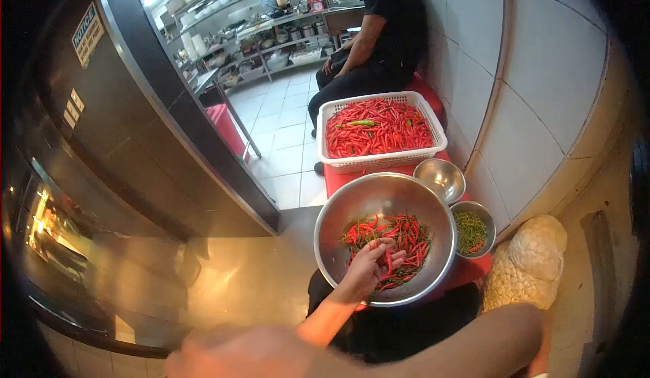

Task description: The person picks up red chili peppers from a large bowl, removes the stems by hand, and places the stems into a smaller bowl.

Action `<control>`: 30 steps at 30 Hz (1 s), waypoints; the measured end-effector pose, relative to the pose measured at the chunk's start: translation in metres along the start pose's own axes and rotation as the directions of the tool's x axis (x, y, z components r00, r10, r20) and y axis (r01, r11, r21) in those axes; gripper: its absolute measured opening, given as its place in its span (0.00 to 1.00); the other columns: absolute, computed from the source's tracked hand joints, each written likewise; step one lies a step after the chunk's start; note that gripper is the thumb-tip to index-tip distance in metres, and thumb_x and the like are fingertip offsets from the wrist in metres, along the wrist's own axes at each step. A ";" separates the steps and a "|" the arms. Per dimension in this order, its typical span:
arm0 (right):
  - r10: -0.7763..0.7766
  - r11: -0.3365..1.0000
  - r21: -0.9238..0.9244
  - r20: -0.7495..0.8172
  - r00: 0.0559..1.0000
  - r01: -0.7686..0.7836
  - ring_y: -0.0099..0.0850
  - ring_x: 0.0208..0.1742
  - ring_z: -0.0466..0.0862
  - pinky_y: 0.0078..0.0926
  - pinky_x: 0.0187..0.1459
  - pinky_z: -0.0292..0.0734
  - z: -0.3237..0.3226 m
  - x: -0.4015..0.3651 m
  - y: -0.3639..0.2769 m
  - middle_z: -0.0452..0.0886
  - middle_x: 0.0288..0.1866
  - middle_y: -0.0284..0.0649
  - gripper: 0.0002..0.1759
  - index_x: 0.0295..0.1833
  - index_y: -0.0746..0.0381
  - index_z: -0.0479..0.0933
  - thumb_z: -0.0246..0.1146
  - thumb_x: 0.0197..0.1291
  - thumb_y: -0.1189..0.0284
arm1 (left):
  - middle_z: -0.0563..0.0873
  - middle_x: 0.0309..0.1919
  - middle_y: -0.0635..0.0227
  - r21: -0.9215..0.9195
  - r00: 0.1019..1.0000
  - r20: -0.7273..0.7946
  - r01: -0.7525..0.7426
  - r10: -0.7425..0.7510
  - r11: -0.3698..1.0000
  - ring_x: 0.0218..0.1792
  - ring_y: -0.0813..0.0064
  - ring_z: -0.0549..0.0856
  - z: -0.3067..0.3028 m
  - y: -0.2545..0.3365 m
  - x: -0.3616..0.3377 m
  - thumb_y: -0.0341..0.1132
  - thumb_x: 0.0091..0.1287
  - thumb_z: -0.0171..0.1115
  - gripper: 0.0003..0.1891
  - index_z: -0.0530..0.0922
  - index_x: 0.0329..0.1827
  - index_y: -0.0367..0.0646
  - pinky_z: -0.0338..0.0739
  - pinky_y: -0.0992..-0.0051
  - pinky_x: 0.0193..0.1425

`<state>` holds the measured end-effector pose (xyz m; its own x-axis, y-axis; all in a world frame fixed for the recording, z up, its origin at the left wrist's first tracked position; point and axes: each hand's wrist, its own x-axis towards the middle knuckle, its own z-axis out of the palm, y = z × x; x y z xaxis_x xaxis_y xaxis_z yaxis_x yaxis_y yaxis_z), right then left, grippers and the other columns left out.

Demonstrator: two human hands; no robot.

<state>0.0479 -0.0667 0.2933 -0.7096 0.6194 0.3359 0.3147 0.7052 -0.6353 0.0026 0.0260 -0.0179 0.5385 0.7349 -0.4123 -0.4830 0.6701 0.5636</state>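
My left hand is inside a large steel mixing bowl, its fingers curled round a red chili pepper. Beneath and around the fingers lie many red chili peppers with green stems. My right hand is raised close to the camera at the bottom, its forearm crossing from the right. It is smeared and its fingers cannot be made out.
Behind the bowl, a white plastic basket of red chilies stands on a red bench. At the right are a small steel bowl, another holding green stems, and a filled plastic bag. A person in black sits beyond.
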 end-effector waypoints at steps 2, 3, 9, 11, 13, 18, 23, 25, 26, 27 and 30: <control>0.001 1.000 -0.017 0.089 0.996 0.001 0.42 0.35 0.85 0.39 0.37 0.80 -0.006 0.011 -0.015 0.83 0.34 0.46 0.10 0.43 0.64 0.82 0.68 0.56 0.72 | 0.81 0.58 0.54 -0.018 0.997 0.068 -0.036 0.037 0.999 0.53 0.60 0.86 -0.001 0.004 -0.001 0.35 0.82 0.45 0.15 0.70 0.64 0.39 0.86 0.61 0.58; 0.011 1.000 -0.025 0.107 0.994 -0.008 0.42 0.35 0.85 0.39 0.37 0.80 -0.007 0.013 -0.021 0.83 0.34 0.46 0.10 0.43 0.64 0.82 0.68 0.56 0.72 | 0.82 0.59 0.53 -0.044 0.993 0.106 -0.051 0.055 0.998 0.52 0.61 0.87 -0.007 0.004 -0.002 0.37 0.82 0.44 0.15 0.70 0.64 0.39 0.86 0.61 0.57; 0.136 0.987 -0.099 0.115 0.984 -0.125 0.43 0.35 0.84 0.39 0.37 0.80 -0.008 -0.001 -0.039 0.82 0.35 0.47 0.09 0.41 0.65 0.81 0.65 0.55 0.73 | 0.80 0.64 0.58 -0.020 0.998 0.015 -0.063 0.063 0.998 0.58 0.60 0.84 0.003 0.024 -0.016 0.36 0.82 0.43 0.17 0.69 0.68 0.42 0.85 0.62 0.60; 0.207 0.972 -0.128 0.048 0.977 -0.199 0.43 0.35 0.83 0.40 0.37 0.80 -0.007 -0.014 -0.034 0.82 0.35 0.47 0.09 0.41 0.65 0.81 0.65 0.55 0.74 | 0.77 0.66 0.54 -0.086 0.991 0.114 -0.059 0.069 0.995 0.60 0.58 0.83 -0.011 0.007 -0.004 0.34 0.81 0.45 0.18 0.67 0.70 0.38 0.83 0.62 0.63; 0.250 0.945 -0.202 -0.069 0.966 -0.259 0.44 0.33 0.84 0.40 0.36 0.80 -0.001 -0.032 -0.023 0.82 0.33 0.47 0.07 0.39 0.65 0.81 0.67 0.54 0.75 | 0.77 0.66 0.52 -0.115 0.989 0.142 -0.033 0.049 0.993 0.61 0.58 0.82 -0.011 0.017 0.001 0.32 0.80 0.47 0.18 0.67 0.70 0.36 0.83 0.61 0.65; 0.345 0.782 -0.355 -0.438 0.830 -0.513 0.41 0.28 0.85 0.38 0.31 0.78 0.013 -0.073 0.035 0.83 0.30 0.47 0.07 0.35 0.66 0.81 0.72 0.51 0.78 | 0.78 0.64 0.51 -0.219 0.981 0.166 -0.060 0.098 0.974 0.65 0.57 0.80 0.003 0.023 -0.016 0.29 0.79 0.50 0.17 0.66 0.68 0.35 0.79 0.62 0.70; 0.592 0.687 -0.038 -0.550 0.589 -0.726 0.42 0.34 0.86 0.38 0.38 0.80 0.077 -0.127 0.165 0.86 0.34 0.47 0.13 0.44 0.66 0.84 0.73 0.57 0.68 | 0.77 0.68 0.54 -0.282 0.968 0.192 -0.103 0.161 0.954 0.68 0.61 0.78 0.010 0.021 -0.024 0.31 0.78 0.54 0.14 0.73 0.63 0.41 0.73 0.60 0.74; 0.664 0.674 0.147 -0.549 0.507 -0.724 0.35 0.32 0.86 0.34 0.37 0.80 0.102 -0.132 0.184 0.86 0.34 0.46 0.14 0.45 0.67 0.84 0.72 0.60 0.68 | 0.76 0.69 0.55 -0.271 0.963 0.199 -0.122 0.180 0.955 0.69 0.61 0.76 0.013 0.019 -0.025 0.32 0.77 0.55 0.13 0.74 0.61 0.42 0.71 0.59 0.75; 0.718 0.653 0.277 -0.523 0.460 -0.705 0.32 0.32 0.86 0.31 0.36 0.80 0.114 -0.130 0.188 0.87 0.33 0.45 0.14 0.46 0.68 0.84 0.71 0.61 0.69 | 0.76 0.70 0.55 -0.259 0.961 0.202 -0.131 0.186 0.957 0.70 0.61 0.76 0.013 0.019 -0.026 0.32 0.77 0.55 0.12 0.74 0.61 0.43 0.71 0.59 0.75; 0.769 0.619 0.404 -0.486 0.416 -0.673 0.29 0.31 0.86 0.29 0.35 0.79 0.123 -0.129 0.192 0.87 0.32 0.43 0.13 0.46 0.68 0.84 0.71 0.62 0.69 | 0.76 0.70 0.56 -0.246 0.960 0.203 -0.140 0.193 0.959 0.70 0.61 0.75 0.014 0.018 -0.027 0.33 0.77 0.55 0.12 0.74 0.60 0.43 0.70 0.59 0.76; 0.790 0.612 0.625 -0.493 0.364 -0.484 0.21 0.30 0.83 0.23 0.32 0.78 0.142 -0.130 0.207 0.86 0.31 0.38 0.11 0.47 0.69 0.84 0.67 0.66 0.72 | 0.76 0.70 0.56 -0.238 0.952 0.208 -0.174 0.225 0.956 0.70 0.62 0.75 0.008 0.013 -0.024 0.32 0.78 0.54 0.14 0.74 0.63 0.43 0.70 0.60 0.75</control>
<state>0.1157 -0.0504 0.0200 0.3012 0.9528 -0.0374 0.1423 -0.0837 -0.9863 -0.0114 0.0165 0.0050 0.5476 0.8285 -0.1170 -0.7193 0.5376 0.4399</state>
